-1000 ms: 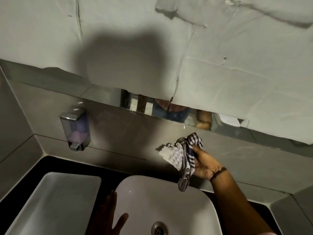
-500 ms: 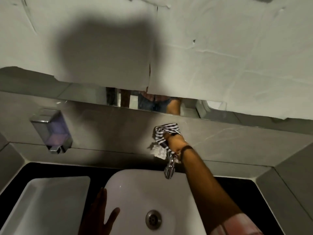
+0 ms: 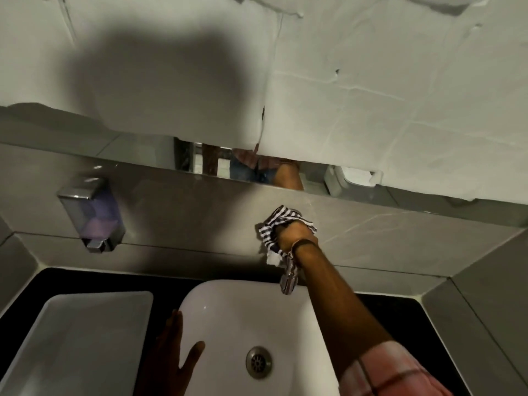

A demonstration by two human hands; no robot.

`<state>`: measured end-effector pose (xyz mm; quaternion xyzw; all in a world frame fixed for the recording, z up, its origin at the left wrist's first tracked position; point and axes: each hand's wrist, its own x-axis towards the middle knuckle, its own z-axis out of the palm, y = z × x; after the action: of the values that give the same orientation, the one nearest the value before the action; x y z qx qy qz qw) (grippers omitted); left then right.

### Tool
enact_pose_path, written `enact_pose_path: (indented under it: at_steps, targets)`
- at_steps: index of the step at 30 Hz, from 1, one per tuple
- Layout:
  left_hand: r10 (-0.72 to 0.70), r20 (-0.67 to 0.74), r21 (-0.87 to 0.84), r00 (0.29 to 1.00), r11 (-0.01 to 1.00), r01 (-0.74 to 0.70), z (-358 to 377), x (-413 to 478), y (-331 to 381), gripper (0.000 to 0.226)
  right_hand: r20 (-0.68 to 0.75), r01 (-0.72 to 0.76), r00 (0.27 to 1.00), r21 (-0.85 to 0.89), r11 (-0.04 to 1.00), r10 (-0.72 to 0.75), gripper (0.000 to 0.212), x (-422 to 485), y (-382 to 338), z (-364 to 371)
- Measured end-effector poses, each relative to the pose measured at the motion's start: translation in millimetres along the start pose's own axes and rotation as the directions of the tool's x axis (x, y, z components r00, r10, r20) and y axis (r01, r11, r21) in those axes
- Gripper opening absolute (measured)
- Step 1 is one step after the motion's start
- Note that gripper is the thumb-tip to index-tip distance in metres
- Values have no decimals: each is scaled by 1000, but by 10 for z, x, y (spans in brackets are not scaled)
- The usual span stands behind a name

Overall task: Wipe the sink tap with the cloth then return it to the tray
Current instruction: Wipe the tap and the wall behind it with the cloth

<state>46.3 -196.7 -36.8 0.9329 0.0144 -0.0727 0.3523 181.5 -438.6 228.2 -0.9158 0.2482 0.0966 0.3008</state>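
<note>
My right hand (image 3: pixel 293 234) grips a black-and-white striped cloth (image 3: pixel 278 221) and presses it over the top of the chrome sink tap (image 3: pixel 288 277), against the grey wall. Only the tap's spout shows, poking out below the cloth above the white basin (image 3: pixel 228 310). My left hand (image 3: pixel 174 358) rests flat on the basin's left rim with its fingers spread, holding nothing. A white rectangular tray (image 3: pixel 80 332) lies on the dark counter left of the basin.
A wall-mounted soap dispenser (image 3: pixel 91 215) with purple liquid hangs at the left. A mirror strip (image 3: pixel 257 170) runs above the grey tiles, under taped white paper. The basin's drain (image 3: pixel 258 362) sits near the bottom. Grey walls close in on both sides.
My right hand has slid the cloth from the side of the tap up over its top and rear. The left hand has stayed on the basin rim.
</note>
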Motion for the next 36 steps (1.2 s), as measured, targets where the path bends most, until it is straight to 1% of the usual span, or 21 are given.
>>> enact_pose_path:
  at_steps: [2, 4, 6, 8, 10, 11, 13, 14, 16, 18, 19, 21, 23, 25, 26, 27, 29, 31, 32, 35, 36]
  targets:
    - [6, -6, -11, 1000, 1000, -6, -8, -22, 12, 122, -113, -13, 993, 92, 996, 23, 44, -55, 170, 112]
    - [4, -25, -20, 1000, 1000, -5, -8, -19, 16, 123, -228, -14, 973, 65, 998, 29, 42, -232, 356, 282]
    - [7, -27, -20, 1000, 1000, -8, -10, -9, 10, 124, -290, -7, 957, 8, 1000, 9, 38, -379, 470, 395]
    - [19, -41, -34, 999, 999, -20, -8, -21, -3, 121, -275, 11, 961, -16, 1000, -15, 37, -305, 432, 352]
    - [36, -54, -41, 998, 998, -38, 6, -42, -1, 117, -190, 21, 982, -7, 1000, -22, 39, -129, 300, 214]
    - [35, -58, -47, 998, 998, -38, 2, -49, 3, 115, -144, 57, 988, -2, 998, -57, 38, -55, 186, 145]
    - [33, -74, -53, 997, 998, -37, -1, -70, 11, 107, -150, 138, 980, 22, 990, -133, 32, 52, 77, 95]
    - [39, -85, -51, 996, 998, -43, -3, -75, 16, 103, -173, 132, 978, 62, 989, -120, 34, 59, 88, 113]
    - [45, -84, -55, 995, 997, -50, -4, -91, 23, 99, -234, 27, 972, 135, 991, 5, 46, 0, 245, 237]
    - [38, -65, -72, 997, 997, -43, -2, -98, 17, 97, -401, 17, 914, 176, 984, 56, 47, -93, 451, 472]
    - [35, -58, -81, 998, 996, -39, 1, -99, 18, 93, -493, 72, 869, 219, 973, 46, 43, -175, 550, 614]
    - [25, -48, -95, 999, 995, -29, 7, -88, 2, 87, -630, 266, 776, 341, 902, 9, 36, -368, 721, 902]
    - [15, -42, -98, 999, 995, -19, 14, -64, -15, 89, -656, 410, 751, 383, 828, -68, 35, -482, 878, 1138]
    - [9, -43, -90, 999, 996, -13, 42, -44, -32, 87, -612, 465, 773, 367, 806, -167, 38, -481, 994, 1226]
    - [9, -52, -89, 999, 996, -13, 50, -39, -45, 87, -612, 485, 768, 358, 798, -192, 36, -445, 1011, 1222]
    - [14, -59, -89, 998, 996, -19, 59, -30, -58, 87, -638, 503, 745, 345, 793, -195, 31, -393, 1011, 1199]
    - [25, -61, -81, 998, 996, -30, 65, -19, -78, 87, -717, 501, 686, 339, 796, -127, 20, -310, 964, 1153]
    - [18, -43, -76, 999, 997, -22, 84, -48, -95, 86, -721, 450, 691, 377, 810, -48, 28, -294, 958, 1164]
    - [15, -38, -69, 999, 997, -18, 84, -66, -101, 86, -706, 433, 706, 375, 820, -51, 34, -316, 989, 1195]
    - [14, -45, -85, 999, 996, -18, 58, -73, -78, 87, -579, 423, 795, 321, 847, -178, 47, -466, 1110, 1271]
    - [21, -52, -94, 998, 995, -25, 47, -73, -57, 86, -557, 406, 811, 311, 859, -182, 50, -516, 1117, 1252]
